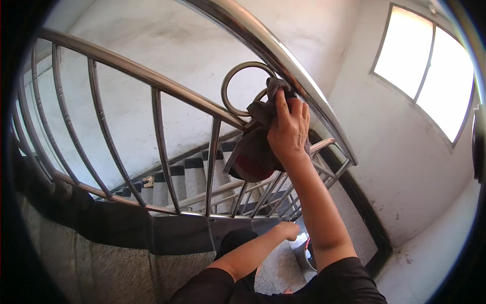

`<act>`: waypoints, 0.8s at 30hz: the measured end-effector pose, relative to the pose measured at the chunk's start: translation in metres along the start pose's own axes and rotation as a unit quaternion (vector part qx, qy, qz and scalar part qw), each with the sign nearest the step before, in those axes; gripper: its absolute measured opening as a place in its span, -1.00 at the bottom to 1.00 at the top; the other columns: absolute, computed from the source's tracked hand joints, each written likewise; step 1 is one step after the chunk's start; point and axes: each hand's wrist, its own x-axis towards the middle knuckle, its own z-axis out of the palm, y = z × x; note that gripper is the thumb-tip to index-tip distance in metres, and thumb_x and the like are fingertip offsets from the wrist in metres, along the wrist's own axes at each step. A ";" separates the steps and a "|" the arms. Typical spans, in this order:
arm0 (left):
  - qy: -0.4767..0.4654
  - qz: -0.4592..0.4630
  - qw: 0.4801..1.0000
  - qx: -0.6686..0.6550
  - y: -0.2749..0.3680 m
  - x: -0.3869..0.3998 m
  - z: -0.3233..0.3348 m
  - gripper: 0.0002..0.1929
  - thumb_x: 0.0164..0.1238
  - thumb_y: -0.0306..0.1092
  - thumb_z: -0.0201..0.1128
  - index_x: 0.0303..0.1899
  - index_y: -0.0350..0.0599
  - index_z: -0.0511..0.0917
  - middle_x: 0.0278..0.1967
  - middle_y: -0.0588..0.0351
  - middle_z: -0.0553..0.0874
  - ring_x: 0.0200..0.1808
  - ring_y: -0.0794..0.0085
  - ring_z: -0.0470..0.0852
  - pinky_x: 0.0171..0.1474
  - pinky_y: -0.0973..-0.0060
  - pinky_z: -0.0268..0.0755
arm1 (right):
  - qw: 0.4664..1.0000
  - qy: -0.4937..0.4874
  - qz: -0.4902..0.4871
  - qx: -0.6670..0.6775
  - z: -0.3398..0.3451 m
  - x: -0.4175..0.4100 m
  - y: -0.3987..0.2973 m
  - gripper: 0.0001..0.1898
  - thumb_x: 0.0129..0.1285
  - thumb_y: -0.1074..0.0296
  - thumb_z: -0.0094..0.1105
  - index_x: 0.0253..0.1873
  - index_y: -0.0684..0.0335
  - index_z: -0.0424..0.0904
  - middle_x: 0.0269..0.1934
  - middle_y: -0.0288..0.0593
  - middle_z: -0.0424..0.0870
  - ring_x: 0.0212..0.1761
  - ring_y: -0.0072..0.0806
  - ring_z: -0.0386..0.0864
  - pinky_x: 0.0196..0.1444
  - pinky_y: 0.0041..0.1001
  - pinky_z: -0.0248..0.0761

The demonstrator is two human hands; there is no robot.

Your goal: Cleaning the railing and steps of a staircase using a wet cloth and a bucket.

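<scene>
My right hand [290, 131] presses a dark, damp-looking cloth [254, 152] against a metal ring [225, 89] set between two stair rails. The fingers are spread over the bunched top of the cloth, beneath the curved upper handrail [283, 49]. The rest of the cloth hangs down over the end of the lower rail [152, 74] and hides part of the ring. Lower down, my left hand [288, 230] is curled beside the foot of the railing, near a bucket [302, 255]. Its palm is turned away, so whatever it may hold is hidden.
Metal balusters [163, 152] rise from a bottom rail over dark tiles [180, 233]. Behind them, grey steps [195, 184] descend, with a small tan object [148, 181] on one. A bright window [406, 53] is in the right wall. My dark-clothed leg [237, 243] is close to the railing.
</scene>
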 end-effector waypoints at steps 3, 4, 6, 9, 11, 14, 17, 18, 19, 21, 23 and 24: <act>0.183 0.078 0.974 -0.105 -0.017 0.018 0.014 -0.59 0.04 -0.42 0.13 0.01 -0.20 0.55 -0.09 -0.20 0.66 -0.03 0.03 0.64 -0.05 0.26 0.52 | 0.999 -0.020 -0.015 0.046 0.006 -0.017 -0.005 -0.41 -0.06 0.63 0.06 0.20 0.26 0.43 -0.16 0.02 0.44 -0.11 -0.02 0.39 -0.02 -0.17 0.31; 0.212 0.096 0.959 -0.165 -0.014 0.023 0.007 -0.59 0.08 -0.38 0.14 0.04 -0.21 0.51 -0.12 -0.17 0.67 -0.09 0.05 0.66 -0.08 0.27 0.53 | 0.997 -0.038 -0.025 0.066 0.004 -0.025 -0.004 -0.42 -0.06 0.65 0.06 0.18 0.27 0.45 -0.17 0.01 0.45 -0.12 -0.01 0.40 -0.04 -0.17 0.33; 0.274 0.116 0.904 -0.307 -0.007 0.006 -0.017 -0.62 0.18 -0.32 0.14 0.05 -0.21 0.49 -0.20 -0.07 0.69 -0.24 0.17 0.68 -0.17 0.34 0.55 | 0.991 -0.082 0.020 0.102 -0.005 -0.040 0.012 -0.44 -0.05 0.66 0.02 0.17 0.25 0.47 -0.20 0.01 0.47 -0.12 -0.03 0.43 -0.02 -0.23 0.35; 0.279 0.094 0.825 -0.482 0.017 -0.060 -0.051 -0.70 0.27 -0.34 0.13 0.02 -0.18 0.51 -0.28 0.04 0.70 -0.30 0.39 0.69 -0.28 0.47 0.54 | 0.941 -0.137 0.174 0.256 -0.016 -0.052 0.044 -0.47 0.01 0.64 0.04 0.18 0.23 0.47 -0.17 0.00 0.48 -0.07 -0.10 0.47 0.07 -0.37 0.33; 0.265 0.066 0.775 -0.570 -0.002 -0.101 -0.060 -0.73 0.29 -0.39 0.14 0.00 -0.16 0.52 -0.30 0.08 0.70 -0.28 0.49 0.69 -0.33 0.56 0.52 | 0.914 -0.096 0.167 0.357 -0.032 -0.052 0.043 -0.47 0.01 0.67 0.06 0.18 0.28 0.46 -0.12 -0.13 0.51 0.00 -0.37 0.49 0.14 -0.53 0.26; 0.279 0.040 0.704 -0.652 -0.032 -0.154 -0.058 -0.74 0.33 -0.37 0.13 0.01 -0.19 0.51 -0.27 0.11 0.70 -0.29 0.50 0.69 -0.32 0.56 0.53 | 0.758 0.013 0.336 0.559 -0.073 -0.048 0.039 -0.47 0.07 0.65 0.03 0.23 0.36 0.42 0.04 -0.11 0.57 0.07 -0.42 0.51 0.19 -0.43 0.32; 0.315 0.163 0.443 -0.824 -0.059 -0.182 -0.057 -0.71 0.34 -0.31 0.14 0.03 -0.20 0.50 -0.23 0.06 0.70 -0.24 0.35 0.70 -0.22 0.45 0.57 | 0.652 0.024 0.377 0.657 -0.093 -0.043 0.026 -0.47 0.05 0.61 0.01 0.22 0.39 0.42 -0.06 -0.09 0.63 -0.06 -0.36 0.59 0.06 -0.44 0.44; 0.316 0.159 0.442 -0.824 -0.059 -0.184 -0.065 -0.71 0.34 -0.31 0.14 0.03 -0.20 0.50 -0.23 0.06 0.70 -0.24 0.35 0.70 -0.22 0.45 0.57 | 0.631 -0.029 0.369 0.682 -0.091 -0.049 0.026 -0.48 0.04 0.57 0.03 0.20 0.39 0.43 -0.07 -0.09 0.63 -0.08 -0.36 0.59 0.05 -0.44 0.44; 0.356 0.173 0.451 -0.800 -0.055 -0.186 -0.073 -0.71 0.37 -0.26 0.12 0.02 -0.18 0.52 -0.20 0.04 0.69 -0.19 0.32 0.68 -0.15 0.39 0.55 | 0.605 -0.083 0.360 0.705 -0.087 -0.057 0.026 -0.49 0.03 0.54 0.05 0.18 0.39 0.44 -0.09 -0.09 0.63 -0.11 -0.36 0.59 0.03 -0.45 0.44; 0.396 0.187 0.460 -0.773 -0.049 -0.192 -0.072 -0.71 0.39 -0.20 0.10 0.00 -0.15 0.53 -0.16 0.03 0.68 -0.15 0.28 0.66 -0.08 0.33 0.52 | 0.587 -0.156 0.363 0.707 -0.060 -0.087 0.023 -0.44 -0.05 0.46 0.09 0.17 0.35 0.47 -0.11 -0.10 0.63 -0.11 -0.38 0.56 0.06 -0.42 0.38; 0.266 0.058 0.478 -0.835 -0.051 -0.205 -0.069 -0.62 0.40 -0.15 0.08 0.12 -0.16 0.44 -0.09 0.04 0.64 -0.12 0.30 0.63 0.00 0.33 0.48 | 0.683 -0.218 0.379 0.585 -0.040 -0.106 -0.002 -0.45 -0.04 0.49 0.09 0.18 0.28 0.50 -0.09 -0.13 0.62 -0.06 -0.39 0.53 0.10 -0.47 0.31; 0.275 0.056 0.478 -0.832 -0.054 -0.209 -0.069 -0.62 0.40 -0.15 0.08 0.12 -0.16 0.44 -0.09 0.04 0.64 -0.12 0.30 0.63 0.00 0.33 0.48 | 0.711 -0.239 0.353 0.559 -0.033 -0.113 -0.027 -0.46 0.01 0.54 0.08 0.20 0.29 0.47 0.02 -0.11 0.59 0.02 -0.39 0.52 0.14 -0.44 0.30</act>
